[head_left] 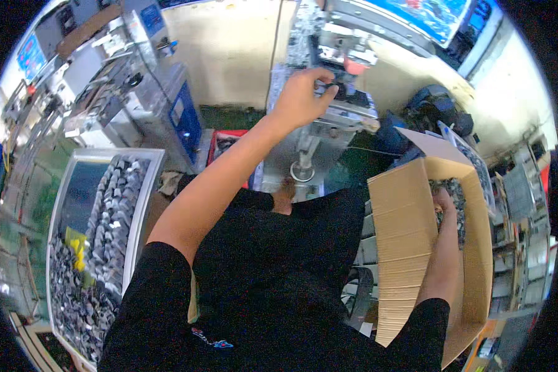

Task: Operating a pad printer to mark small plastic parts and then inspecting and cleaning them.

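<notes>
My left hand (pixel 304 99) reaches out to the machine (pixel 344 111) in front of me. Its thumb and fingers are closed on a small dark part (pixel 321 88), just over the machine's work table. A pink piece (pixel 354 66) shows on the machine beyond the fingers. On the right, my right hand (pixel 443 199) is down inside an open cardboard box (pixel 400 235), among many small dark grey parts (pixel 457 192). Its fingertips are hidden, so whether they grip anything does not show.
A light-rimmed tray (pixel 152 180) at my left holds dark metal parts (pixel 115 217), some in rows, others loose, with a yellow piece (pixel 77 248). A red bin (pixel 220 137) sits behind my left forearm. Dark blue bags (pixel 431 108) lie beyond the box. A blue-sided cabinet (pixel 183 115) stands far left.
</notes>
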A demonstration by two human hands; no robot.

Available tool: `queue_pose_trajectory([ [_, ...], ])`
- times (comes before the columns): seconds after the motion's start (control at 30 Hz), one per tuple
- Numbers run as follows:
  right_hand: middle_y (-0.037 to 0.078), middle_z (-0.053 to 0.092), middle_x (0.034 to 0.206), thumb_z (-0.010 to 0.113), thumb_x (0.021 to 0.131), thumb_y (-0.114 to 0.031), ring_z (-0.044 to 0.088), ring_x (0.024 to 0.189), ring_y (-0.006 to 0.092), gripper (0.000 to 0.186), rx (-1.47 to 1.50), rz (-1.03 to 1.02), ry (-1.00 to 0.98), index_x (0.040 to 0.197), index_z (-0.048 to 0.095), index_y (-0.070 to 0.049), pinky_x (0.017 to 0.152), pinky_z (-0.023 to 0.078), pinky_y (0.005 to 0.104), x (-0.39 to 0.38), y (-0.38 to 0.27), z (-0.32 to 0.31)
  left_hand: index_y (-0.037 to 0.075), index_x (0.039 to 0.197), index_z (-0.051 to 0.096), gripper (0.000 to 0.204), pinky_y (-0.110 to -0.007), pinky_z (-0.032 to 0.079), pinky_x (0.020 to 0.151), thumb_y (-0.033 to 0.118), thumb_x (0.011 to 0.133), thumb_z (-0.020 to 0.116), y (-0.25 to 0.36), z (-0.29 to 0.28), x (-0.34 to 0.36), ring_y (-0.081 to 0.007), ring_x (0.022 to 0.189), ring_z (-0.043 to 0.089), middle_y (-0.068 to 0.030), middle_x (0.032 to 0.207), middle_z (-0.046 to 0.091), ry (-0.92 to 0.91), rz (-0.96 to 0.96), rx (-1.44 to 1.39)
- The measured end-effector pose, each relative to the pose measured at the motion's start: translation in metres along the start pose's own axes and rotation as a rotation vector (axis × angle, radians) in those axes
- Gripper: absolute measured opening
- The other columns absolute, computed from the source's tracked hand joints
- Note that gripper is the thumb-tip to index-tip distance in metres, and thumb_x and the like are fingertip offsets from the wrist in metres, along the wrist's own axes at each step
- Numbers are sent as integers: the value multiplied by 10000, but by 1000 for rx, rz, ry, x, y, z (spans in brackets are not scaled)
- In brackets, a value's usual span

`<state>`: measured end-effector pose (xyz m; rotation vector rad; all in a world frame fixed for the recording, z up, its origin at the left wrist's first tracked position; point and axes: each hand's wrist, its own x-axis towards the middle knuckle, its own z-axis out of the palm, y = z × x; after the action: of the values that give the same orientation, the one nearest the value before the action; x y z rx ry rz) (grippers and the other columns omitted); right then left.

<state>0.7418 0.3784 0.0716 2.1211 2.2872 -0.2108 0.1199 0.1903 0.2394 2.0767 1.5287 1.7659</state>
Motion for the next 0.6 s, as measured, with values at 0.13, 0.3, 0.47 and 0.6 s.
queue_pose_trajectory([
  [0.13,156,680,898,580,855,-72,648,577,193,230,464,154,257,1059,661,-6,534,510,329,-29,-20,-45,18,1174,673,502,-383,541,864,358,820,778,-14,43,28,-283,954,693,-190,1083,705,-109,-76,128],
  [0.3,134,680,1027,588,891,-41,681,687,175,377,907,135,465,1266,610,-18,638,564,295,-55,-68,-112,35,1054,734,450,-418,511,918,395,791,795,-34,56,35,-365,1014,652,-209,1068,685,-137,-40,141],
  [0.47,104,664,1097,642,981,-175,674,942,193,343,1545,-152,540,1283,610,-18,843,558,273,-79,-166,-145,84,1028,741,347,-418,498,933,358,816,778,-40,49,32,-350,1058,621,-191,1070,675,-184,68,96],
  [0.6,118,648,1148,652,982,-203,665,1003,213,323,1580,-326,343,1221,617,11,876,567,334,-101,-263,-150,40,1145,674,452,-390,501,923,383,859,746,-33,47,31,-307,1035,642,-173,1076,682,-173,-4,13],
])
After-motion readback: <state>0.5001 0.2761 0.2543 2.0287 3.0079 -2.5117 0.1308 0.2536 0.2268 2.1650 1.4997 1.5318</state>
